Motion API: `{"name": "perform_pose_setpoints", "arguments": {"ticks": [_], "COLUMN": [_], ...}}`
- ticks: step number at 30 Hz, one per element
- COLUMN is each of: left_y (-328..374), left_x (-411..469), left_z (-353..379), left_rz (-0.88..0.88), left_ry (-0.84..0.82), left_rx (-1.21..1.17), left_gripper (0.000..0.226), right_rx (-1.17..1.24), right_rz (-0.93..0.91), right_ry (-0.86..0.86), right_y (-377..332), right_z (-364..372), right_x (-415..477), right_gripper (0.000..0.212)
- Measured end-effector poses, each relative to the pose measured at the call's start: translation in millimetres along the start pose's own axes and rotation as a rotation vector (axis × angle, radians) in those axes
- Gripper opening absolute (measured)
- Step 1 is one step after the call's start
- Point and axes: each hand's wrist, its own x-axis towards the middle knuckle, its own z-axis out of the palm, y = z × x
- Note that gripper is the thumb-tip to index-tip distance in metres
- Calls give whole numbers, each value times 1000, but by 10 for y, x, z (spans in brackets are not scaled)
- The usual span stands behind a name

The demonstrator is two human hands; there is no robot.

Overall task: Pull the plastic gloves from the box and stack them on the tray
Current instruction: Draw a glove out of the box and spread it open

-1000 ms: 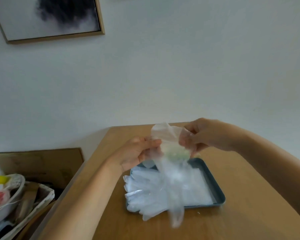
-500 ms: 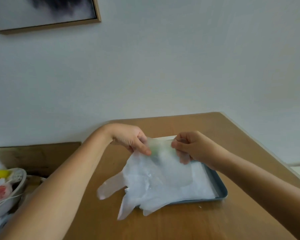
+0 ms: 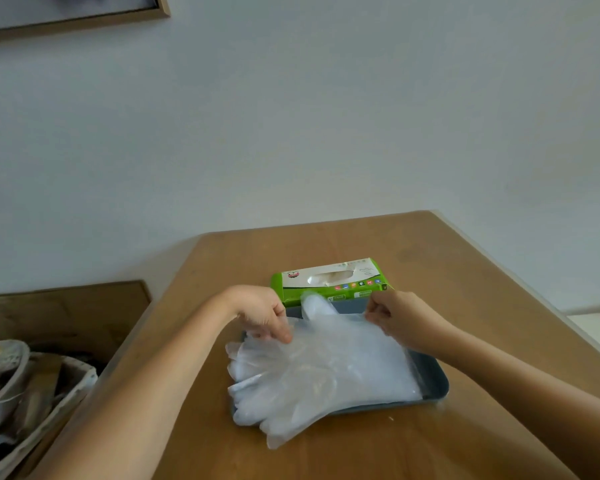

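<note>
Gloves [image 3: 326, 382] lie stacked on the tray [image 3: 433, 379], just below the grip and nearer to the person; left hand [image 3: 264, 315] and right hand [image 3: 395, 315] each pinch the far edge of the top glove [image 3: 340, 341] with curled fingers. Box [image 3: 329, 280] stands just behind both hands

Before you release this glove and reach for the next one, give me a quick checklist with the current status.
1. Glove laid over the pile: ok.
2. Left hand free: not ok, it pinches the glove's edge.
3. Right hand free: not ok, it pinches the glove's cuff end.
4. Gloves inside the tray: not ok, fingers overhang its left and near rims.
5. Box upright behind the tray, slot up: ok.
6. Next glove poking from the slot: cannot tell.
</note>
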Motion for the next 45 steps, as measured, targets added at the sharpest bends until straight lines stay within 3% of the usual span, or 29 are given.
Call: {"name": "perform_pose_setpoints", "arguments": {"ticks": [7,13,16,18,20,23,27,29,31,34,37,40,45], "left_y": [-46,15,60,101,152,287,380,321,238,167,159,106,-65], "left_x": [2,-60,-142,-224,-324,-484,-561,-487,-401,-337,-310,-283,-335], "left_z": [115,139,142,160,231,469,919,1058,1126,1144,1164,1193,1079], "left_rz": [-43,-27,-61,-108,-126,80,299,285,253,236,236,207,40], "left_ry": [134,98,119,205,398,620,523,413,299,206,197,231,216], "left_rx": [202,181,224,268,372,349,287,307,325,319,291,221,322], "left_gripper": [20,23,17,33,58,64,61,67,71,72,66,61,95], "right_rx": [75,53,64,73,90,57,36,-6,-154,-291,-251,-257,-380], "right_rz": [-102,-88,-184,-257,-304,-336,-285,-244,-253,-435,-550,-463,-423], "right_ry": [-50,-186,-187,-203,-230,-239,-246,-240,-122,21,-177,-374,-512], "right_y": [104,15,-38,-82,-117,-119,-125,-144,-154,-228,-187,2,113], "right_z": [43,29,82,95,112,118,150,143,154,200,262,223,79], "right_x": [-20,186,285,302,294,289,277,243,180,-38,-216,-226,-105], "right_gripper": [11,68,40,27,36,50,57,60,64,56,57,76,94]}}
